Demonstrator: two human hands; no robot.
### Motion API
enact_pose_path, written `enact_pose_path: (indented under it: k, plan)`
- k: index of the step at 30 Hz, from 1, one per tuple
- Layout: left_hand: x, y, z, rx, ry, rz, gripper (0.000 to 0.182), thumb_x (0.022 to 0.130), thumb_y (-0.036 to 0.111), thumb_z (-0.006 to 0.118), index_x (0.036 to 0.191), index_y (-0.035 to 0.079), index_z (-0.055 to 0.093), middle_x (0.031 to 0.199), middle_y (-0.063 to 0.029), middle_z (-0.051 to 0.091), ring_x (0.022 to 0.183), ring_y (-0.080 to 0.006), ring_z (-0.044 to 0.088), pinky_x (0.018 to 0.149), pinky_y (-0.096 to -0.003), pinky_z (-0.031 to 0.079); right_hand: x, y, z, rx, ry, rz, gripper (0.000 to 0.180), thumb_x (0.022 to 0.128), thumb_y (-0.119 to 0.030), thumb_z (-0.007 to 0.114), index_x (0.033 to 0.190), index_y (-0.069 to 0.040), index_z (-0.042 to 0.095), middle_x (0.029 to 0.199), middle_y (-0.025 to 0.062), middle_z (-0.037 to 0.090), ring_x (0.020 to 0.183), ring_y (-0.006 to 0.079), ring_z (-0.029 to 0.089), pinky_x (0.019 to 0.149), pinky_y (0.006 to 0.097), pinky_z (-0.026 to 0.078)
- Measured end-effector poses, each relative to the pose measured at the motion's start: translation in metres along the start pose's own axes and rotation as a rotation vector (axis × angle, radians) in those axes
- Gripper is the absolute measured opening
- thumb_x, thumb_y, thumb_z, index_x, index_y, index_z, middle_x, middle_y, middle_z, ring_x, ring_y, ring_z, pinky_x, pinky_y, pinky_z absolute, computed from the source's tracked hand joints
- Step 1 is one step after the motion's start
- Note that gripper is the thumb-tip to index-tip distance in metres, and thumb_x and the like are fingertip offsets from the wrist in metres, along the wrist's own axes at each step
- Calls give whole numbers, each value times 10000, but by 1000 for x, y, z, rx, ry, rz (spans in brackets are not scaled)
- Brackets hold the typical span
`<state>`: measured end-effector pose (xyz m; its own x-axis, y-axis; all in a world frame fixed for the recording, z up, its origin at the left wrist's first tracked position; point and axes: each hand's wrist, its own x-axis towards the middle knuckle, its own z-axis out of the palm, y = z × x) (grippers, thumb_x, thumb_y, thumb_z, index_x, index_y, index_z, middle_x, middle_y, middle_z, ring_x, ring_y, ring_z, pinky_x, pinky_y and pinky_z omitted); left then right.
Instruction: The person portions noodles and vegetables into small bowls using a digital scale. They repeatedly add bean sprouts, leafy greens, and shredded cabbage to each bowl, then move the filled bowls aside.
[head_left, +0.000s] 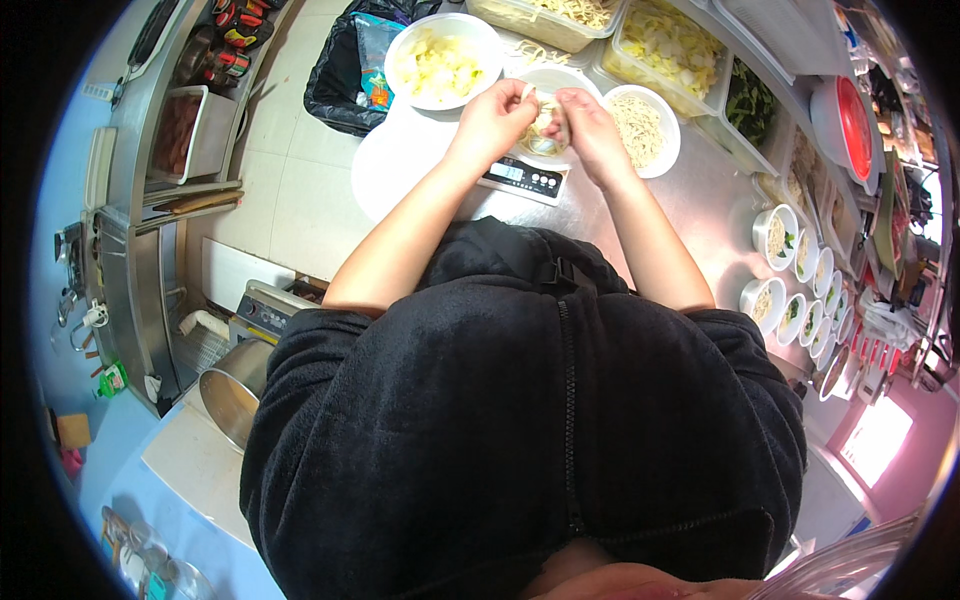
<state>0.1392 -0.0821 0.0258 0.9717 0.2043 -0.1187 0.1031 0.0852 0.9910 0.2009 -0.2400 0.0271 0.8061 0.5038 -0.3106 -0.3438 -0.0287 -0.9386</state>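
My left hand (491, 120) pinches some pale strips (529, 92) between thumb and fingertips over a white round bowl (559, 73). Facing it, my right hand (596, 131) has its fingers curled over the same bowl; its fingertips are blurred, and whether they hold a strip is unclear. More pale strips lie in the bowl, partly hidden by both hands. Under the bowl sits a digital kitchen scale (551, 191) with a lit display. Close to my right hand stands a white bowl of thin shreds (637, 129). Left of the hands is a white bowl of chopped pale-yellow vegetable (442, 67).
Clear plastic tubs of cut cabbage-like leaves (667, 49) and dark greens (750, 101) line the back of the steel counter (652, 217). Several filled white bowls (761, 304) stand at right. A bin with a black liner (337, 82) is beyond the white round board (397, 161).
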Motion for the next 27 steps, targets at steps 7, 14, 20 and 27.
enact_pose_path:
  k: [7, 14, 20, 27]
  plan:
    - [2, -11, -6, 17, -69, -90, 277, 954, 162, 598, 1140, -42, 622, 923, -34, 677, 822, -84, 620, 765, -223, 505, 4, 6, -1, -118, 4, -87, 207, 990, -214, 560, 1062, -23, 592, 853, -12, 598, 761, 71, 549, 742, 213, 468]
    - [-2, 0, -3, -208, -22, -224, 229, 938, 146, 619, 1063, -42, 660, 823, -17, 665, 723, -63, 577, 680, -196, 466, 11, 9, -10, -662, 58, -335, 266, 968, -242, 591, 1072, -5, 652, 944, 41, 671, 842, 107, 605, 782, 237, 483]
    - [4, -5, 1, 64, -106, -129, 212, 930, 177, 604, 1023, -1, 672, 804, -8, 653, 715, -67, 570, 668, -213, 463, -1, -7, -5, -342, -61, -118, 280, 957, -233, 615, 1098, 8, 632, 922, 32, 657, 791, 85, 601, 742, 226, 491]
    - [-4, 14, -2, 512, -9, 218, 192, 842, 121, 654, 1019, 57, 692, 924, -85, 653, 852, -205, 613, 810, -309, 486, 13, -2, -16, -921, 76, -278, 286, 964, -232, 556, 1118, -12, 656, 1002, 141, 687, 898, 246, 665, 825, 328, 509]
